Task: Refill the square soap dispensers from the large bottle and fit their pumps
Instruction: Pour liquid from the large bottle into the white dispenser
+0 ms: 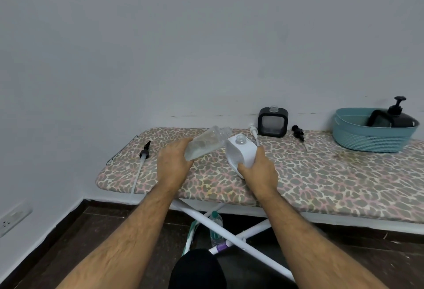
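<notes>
A: Head view: the left hand [173, 164] grips a clear bottle [206, 143], tilted, mouth beside the open neck of the white dispenser [241, 152], which the right hand [259, 170] holds, fingers wrapped round it, leaning on the ironing board [321, 174].

B: So it's the pouring step?

A: I'd judge so. Next the mouth must line up over that narrow neck.

B: And the rest?

A: A black dispenser [273, 122], glossy and square, stands open by the wall; a white pump [254, 134] and a black pump [298, 133] lie near it.
</notes>
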Demonstrator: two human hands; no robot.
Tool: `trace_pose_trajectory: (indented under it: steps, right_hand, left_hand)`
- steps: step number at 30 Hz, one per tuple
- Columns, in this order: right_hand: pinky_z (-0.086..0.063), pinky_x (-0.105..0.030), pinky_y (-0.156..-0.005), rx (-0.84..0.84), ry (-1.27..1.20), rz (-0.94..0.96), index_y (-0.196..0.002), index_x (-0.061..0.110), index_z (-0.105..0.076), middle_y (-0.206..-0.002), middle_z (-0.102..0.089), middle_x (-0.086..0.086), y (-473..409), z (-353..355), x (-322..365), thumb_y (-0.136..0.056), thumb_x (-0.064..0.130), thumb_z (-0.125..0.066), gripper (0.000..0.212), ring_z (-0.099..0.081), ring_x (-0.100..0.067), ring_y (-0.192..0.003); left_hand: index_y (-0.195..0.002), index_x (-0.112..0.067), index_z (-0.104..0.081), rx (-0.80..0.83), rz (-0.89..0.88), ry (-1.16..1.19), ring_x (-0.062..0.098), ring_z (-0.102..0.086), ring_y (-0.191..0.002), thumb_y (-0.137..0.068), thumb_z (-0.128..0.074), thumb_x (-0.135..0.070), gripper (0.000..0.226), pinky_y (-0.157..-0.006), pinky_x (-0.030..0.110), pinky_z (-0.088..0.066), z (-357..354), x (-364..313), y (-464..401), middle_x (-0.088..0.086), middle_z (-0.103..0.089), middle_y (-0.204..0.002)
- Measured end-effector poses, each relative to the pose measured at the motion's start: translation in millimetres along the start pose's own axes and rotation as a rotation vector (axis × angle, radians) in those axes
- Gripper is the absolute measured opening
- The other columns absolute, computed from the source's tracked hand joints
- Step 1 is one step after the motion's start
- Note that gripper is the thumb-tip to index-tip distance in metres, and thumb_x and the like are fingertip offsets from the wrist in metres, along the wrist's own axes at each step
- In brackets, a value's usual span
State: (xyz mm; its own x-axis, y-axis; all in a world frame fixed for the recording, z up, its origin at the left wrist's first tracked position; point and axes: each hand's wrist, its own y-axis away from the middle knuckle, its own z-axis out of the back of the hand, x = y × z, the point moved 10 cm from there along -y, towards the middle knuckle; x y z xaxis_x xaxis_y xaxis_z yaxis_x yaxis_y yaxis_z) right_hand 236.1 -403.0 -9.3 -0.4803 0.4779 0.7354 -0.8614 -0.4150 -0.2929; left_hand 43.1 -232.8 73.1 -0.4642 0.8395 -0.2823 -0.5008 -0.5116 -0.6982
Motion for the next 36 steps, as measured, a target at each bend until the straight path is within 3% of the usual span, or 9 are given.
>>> trace_pose_trajectory:
  steps: [4, 12, 17, 36]
  right_hand:
    - [-0.054, -0.043, -0.081, 0.005, 0.016, -0.004, -0.133, 0.018, -0.045, -0.112, -0.066, -0.005, 0.1, 0.2, 0.7, -0.079, 0.040, -0.072, 0.064, -0.061, -0.028, -0.101]
    - [-0.049, -0.035, -0.071, 0.000, 0.029, -0.018, -0.130, 0.019, -0.045, -0.112, -0.067, -0.005, 0.3, 0.8, 0.7, -0.079, 0.041, -0.074, 0.062, -0.063, -0.027, -0.099]
    - [-0.054, -0.038, -0.075, 0.006, 0.031, -0.021, -0.128, 0.020, -0.045, -0.111, -0.067, -0.005, 0.3, 0.0, 0.0, -0.079, 0.041, -0.073, 0.060, -0.063, -0.027, -0.099]
    - [-0.053, -0.038, -0.075, -0.022, 0.039, -0.008, -0.128, 0.018, -0.047, -0.109, -0.067, -0.005, 2.8, 1.5, 3.0, -0.079, 0.040, -0.074, 0.060, -0.061, -0.027, -0.097]
  left_hand:
    - [-0.119, -0.018, -0.068, -0.021, -0.032, -0.012, 0.017, -0.068, -0.084, -0.075, -0.085, -0.025, 0.047, -0.078, 0.037, -0.054, 3.2, -6.8, -0.7, -0.001, -0.074, -0.098]
    - [-0.123, -0.020, -0.066, 0.032, -0.030, -0.078, 0.021, -0.065, -0.098, -0.074, -0.084, -0.020, 0.053, -0.090, 0.043, -0.049, -1.7, -8.5, -5.0, -0.001, -0.072, -0.109]
    - [-0.125, -0.024, -0.064, 0.058, -0.062, -0.150, 0.021, -0.060, -0.109, -0.079, -0.079, -0.018, 0.049, -0.096, 0.042, -0.038, -3.4, -9.8, -6.7, -0.005, -0.069, -0.118]
    - [-0.123, -0.022, -0.067, 0.028, -0.077, -0.223, 0.028, -0.061, -0.107, -0.076, -0.079, -0.009, 0.050, -0.094, 0.045, -0.039, 11.3, -23.8, -9.1, -0.001, -0.070, -0.120]
